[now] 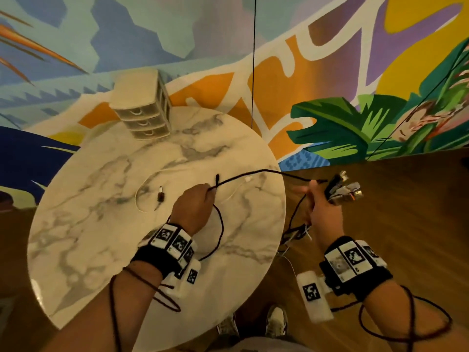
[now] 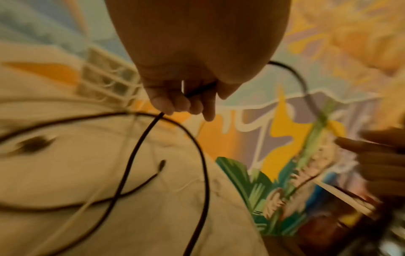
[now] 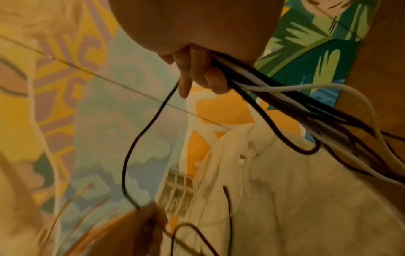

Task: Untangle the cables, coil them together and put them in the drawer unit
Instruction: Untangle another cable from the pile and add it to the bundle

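Worktop (image 1: 101, 224): round, marble-look, slick; cords will slide on it freely. Drawer unit (image 1: 144, 115) at its far edge, three drawers, all closed, well apart from both hands.

Bundle (image 3: 285, 97) of black and white cables: clenched in the right hand (image 1: 322, 212), off the worktop's right edge, plugs poking out above the fist. Light, limp, no shape of its own; tails hang and snag. Best gripped near the plugs, as here.

Black cable (image 1: 266, 172): thin, soft, runs taut-ish from the bundle to the left hand (image 1: 195, 207), which pinches it close to its end; slack loops droop under the wrist. Slippery jacket, likely.

White cable (image 1: 142, 189): loose on the worktop, beside a small dark plug (image 1: 161, 196); whose plug that is, unclear.
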Available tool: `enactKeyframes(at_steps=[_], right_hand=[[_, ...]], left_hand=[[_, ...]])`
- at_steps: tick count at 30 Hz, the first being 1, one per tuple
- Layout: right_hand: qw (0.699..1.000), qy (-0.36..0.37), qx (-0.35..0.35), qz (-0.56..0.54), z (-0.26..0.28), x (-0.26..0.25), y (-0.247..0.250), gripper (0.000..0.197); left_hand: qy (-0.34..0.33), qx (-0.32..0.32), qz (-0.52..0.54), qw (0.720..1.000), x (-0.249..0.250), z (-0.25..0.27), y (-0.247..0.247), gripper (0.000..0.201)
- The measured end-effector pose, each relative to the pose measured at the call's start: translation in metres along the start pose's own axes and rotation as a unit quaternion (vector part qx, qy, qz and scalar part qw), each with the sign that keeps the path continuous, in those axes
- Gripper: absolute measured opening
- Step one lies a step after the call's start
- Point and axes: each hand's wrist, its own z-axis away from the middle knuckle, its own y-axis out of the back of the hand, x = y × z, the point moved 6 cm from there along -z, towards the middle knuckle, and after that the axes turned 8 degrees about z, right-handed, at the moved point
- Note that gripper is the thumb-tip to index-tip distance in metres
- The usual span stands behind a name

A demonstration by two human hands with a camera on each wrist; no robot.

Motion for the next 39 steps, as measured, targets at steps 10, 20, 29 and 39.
enactKeyframes(at_steps=[10,20,29,39], right_hand=[[0.984,0.077,-0.139,0.075,0.050,-0.021,-0.062,0.027],[0.994,0.082,-0.012,-0.075,0.020,-0.054,-0.010,0.040],[0.988,0.002,-0.135,-0.075,0.041,-0.026,-0.052,0.041],[0.960,-0.014,-0.214,0.178,0.059,-0.006,-0.092,0.039]], left_hand=[[-0.118,-0.055,-0.163,0.978,0.077,0.050,-0.058,0.025],[0.005,-0.060,-0.095,0.994,-0.063,0.023,-0.026,0.028],[-0.218,-0.055,-0.281,0.933,0.022,0.032,-0.022,0.045],[-0.277,-0.042,-0.312,0.908,0.074,0.052,-0.020,0.028]])
